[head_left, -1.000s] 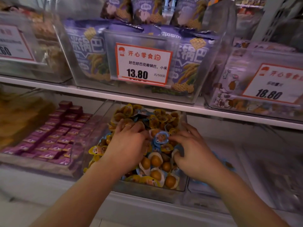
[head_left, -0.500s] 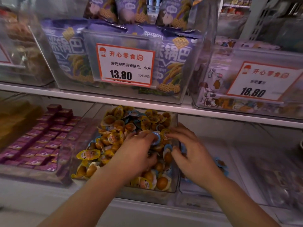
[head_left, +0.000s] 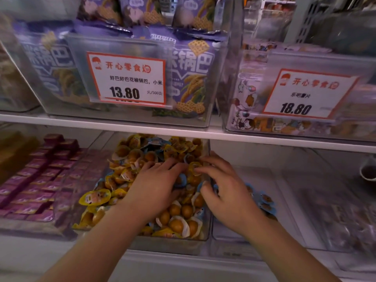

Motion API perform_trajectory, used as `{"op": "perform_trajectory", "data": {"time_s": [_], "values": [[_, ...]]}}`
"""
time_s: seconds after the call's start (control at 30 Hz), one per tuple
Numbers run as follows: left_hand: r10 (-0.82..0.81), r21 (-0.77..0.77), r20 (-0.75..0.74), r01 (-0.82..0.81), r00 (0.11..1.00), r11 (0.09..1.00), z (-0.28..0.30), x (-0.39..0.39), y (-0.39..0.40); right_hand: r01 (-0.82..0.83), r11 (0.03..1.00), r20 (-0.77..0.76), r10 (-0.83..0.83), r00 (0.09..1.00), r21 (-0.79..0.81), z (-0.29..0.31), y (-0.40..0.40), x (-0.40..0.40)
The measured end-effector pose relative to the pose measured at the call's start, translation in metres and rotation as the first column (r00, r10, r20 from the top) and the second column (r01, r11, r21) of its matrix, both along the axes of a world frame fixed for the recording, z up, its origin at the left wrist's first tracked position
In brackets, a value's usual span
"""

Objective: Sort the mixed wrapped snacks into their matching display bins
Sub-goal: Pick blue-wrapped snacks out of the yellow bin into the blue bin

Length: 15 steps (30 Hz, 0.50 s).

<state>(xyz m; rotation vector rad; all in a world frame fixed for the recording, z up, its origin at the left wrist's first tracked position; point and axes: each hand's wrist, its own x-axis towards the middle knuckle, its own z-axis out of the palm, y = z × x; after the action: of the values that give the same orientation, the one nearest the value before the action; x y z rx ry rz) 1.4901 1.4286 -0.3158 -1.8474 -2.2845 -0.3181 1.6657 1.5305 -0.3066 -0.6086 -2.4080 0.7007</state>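
Your left hand point(head_left: 156, 186) lies palm-down, fingers loosely spread, on the yellow-wrapped snacks point(head_left: 130, 157) heaped any-which-way in the clear bin point(head_left: 168, 244). Your right hand point(head_left: 227, 192), beside it, curls over the bin's right wall; its grip's unclear.

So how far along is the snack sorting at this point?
Early to midway, by the look of it. Done: a few blue-wrapped snacks lie in the clear bin on the right. In hand: left hand and right hand both dig in the clear middle bin of yellow-wrapped snacks. Left: blue wrappers remain mixed in there.
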Motion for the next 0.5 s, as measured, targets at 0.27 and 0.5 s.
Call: {"op": "perform_trajectory", "data": {"time_s": [0.27,0.5], "values": [[0.088,0.277,0.140,-0.125,0.986,0.953,-0.0006,0.0024,-0.0013,-0.007,1.000,0.011,0.008,1.000,-0.019,0.0012,-0.0020,0.0012],[0.101,0.089,0.006,-0.102,0.995,0.991,-0.0005,-0.0012,0.0015,-0.006,1.000,-0.001,0.006,1.000,-0.011,0.0001,-0.0021,0.0022]]}}
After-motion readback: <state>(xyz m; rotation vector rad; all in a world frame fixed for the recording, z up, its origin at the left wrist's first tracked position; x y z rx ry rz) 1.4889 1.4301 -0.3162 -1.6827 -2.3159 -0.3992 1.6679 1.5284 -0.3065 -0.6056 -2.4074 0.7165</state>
